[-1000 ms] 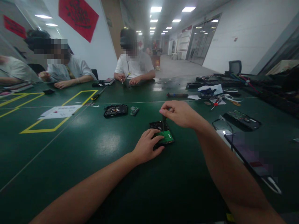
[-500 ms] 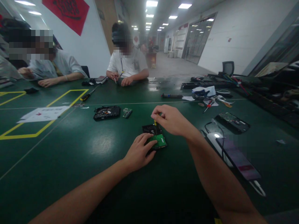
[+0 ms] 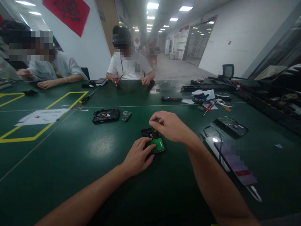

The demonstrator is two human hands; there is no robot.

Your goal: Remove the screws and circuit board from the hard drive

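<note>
A hard drive (image 3: 147,131) with a green circuit board (image 3: 160,144) lies on the table in front of me. My left hand (image 3: 138,155) holds it by its left and near side, fingers across the board and thumb by the near edge. Above the drive, my right hand (image 3: 168,125) is closed around a small screwdriver (image 3: 155,130), of which only a bit of yellow shows under the fingers. It points down at the drive; its tip is too small to make out.
An opened hard drive (image 3: 107,115) and a loose circuit board (image 3: 126,116) lie left. To the right are another drive (image 3: 231,126), a phone (image 3: 236,163) with a cable and a red screwdriver (image 3: 208,110). A yellow-black screwdriver (image 3: 86,99) lies farther back. Two co-workers sit opposite.
My right hand is slightly lower over the drive, and less of the screwdriver shows. My view has shifted slightly. The co-worker opposite has moved one hand away from the other.
</note>
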